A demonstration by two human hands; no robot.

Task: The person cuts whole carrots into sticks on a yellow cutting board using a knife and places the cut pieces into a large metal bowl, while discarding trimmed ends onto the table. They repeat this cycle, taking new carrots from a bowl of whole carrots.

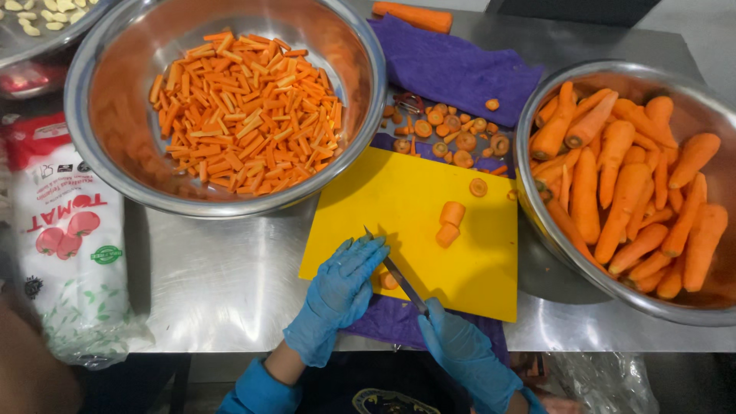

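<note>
A: Layout, big to small?

B: Steel table (pixel 230 284). Two large steel bowls on it. Left bowl (pixel 107 146) holds cut carrot sticks (pixel 245 111). Right bowl (pixel 537 222) is full of whole peeled carrots (pixel 621 184).

A: Between them?

B: Yellow cutting board (pixel 414 207), lying on a purple cloth (pixel 452 65). The cloth shows above and below the board. A pile of carrot end scraps (pixel 452 138) sits on the cloth just past the board's far edge. One whole carrot (pixel 412 15) lies at the cloth's top edge.

A: Far left?

B: White plastic bag with red tomato print (pixel 69 245), beside the left bowl. Corner of a tray with pale garlic cloves (pixel 42 14) at top left.

A: Hands?

B: Both in blue gloves. Left hand (pixel 341 287) is curled, fingers pressing a carrot piece (pixel 389 280) down on the board's near edge. Right hand (pixel 456 345) is clenched round the handle of a knife (pixel 395 272); the blade runs along the left fingertips, at the piece.

A: Anything else on the board?

B: Two short carrot chunks (pixel 448 222) mid-board, touching each other. One thin slice (pixel 478 187) near the far edge.
</note>
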